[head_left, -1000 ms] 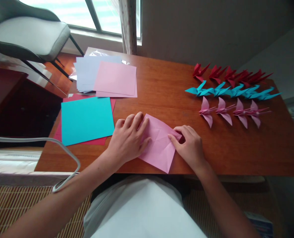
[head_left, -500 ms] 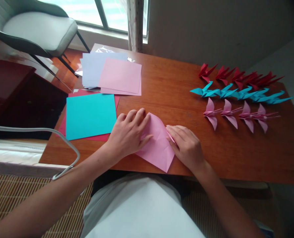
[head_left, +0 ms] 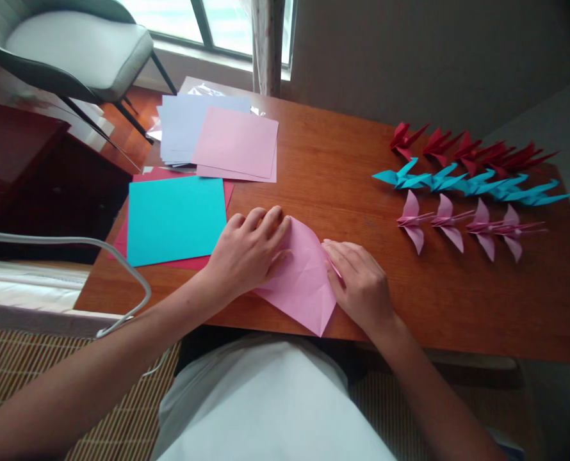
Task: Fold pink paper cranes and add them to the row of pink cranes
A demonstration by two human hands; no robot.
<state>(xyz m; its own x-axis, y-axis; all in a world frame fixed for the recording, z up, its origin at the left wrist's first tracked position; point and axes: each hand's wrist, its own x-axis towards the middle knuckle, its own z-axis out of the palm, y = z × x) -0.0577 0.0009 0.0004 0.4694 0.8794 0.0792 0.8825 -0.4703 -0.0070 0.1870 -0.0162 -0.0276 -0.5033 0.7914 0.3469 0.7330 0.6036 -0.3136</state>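
Observation:
A creased pink paper square (head_left: 302, 283) lies at the near edge of the wooden table (head_left: 333, 166), partly folded over. My left hand (head_left: 249, 253) lies flat on its left part, fingers stretched out and pressing down. My right hand (head_left: 359, 285) rests on its right edge, fingers together and pressed on the folded flap. The paper's near corner points at my lap.
A teal sheet (head_left: 175, 219) lies on a red sheet at the left. Pink and lavender sheets (head_left: 218, 137) are stacked behind. At the right stand rows of red cranes (head_left: 462, 146), teal cranes (head_left: 467, 182) and pink cranes (head_left: 462, 224). A chair (head_left: 68, 51) stands far left.
My right hand has brought the paper's right corner over toward the middle and now presses the fold. The left hand has stayed in place on the sheet.

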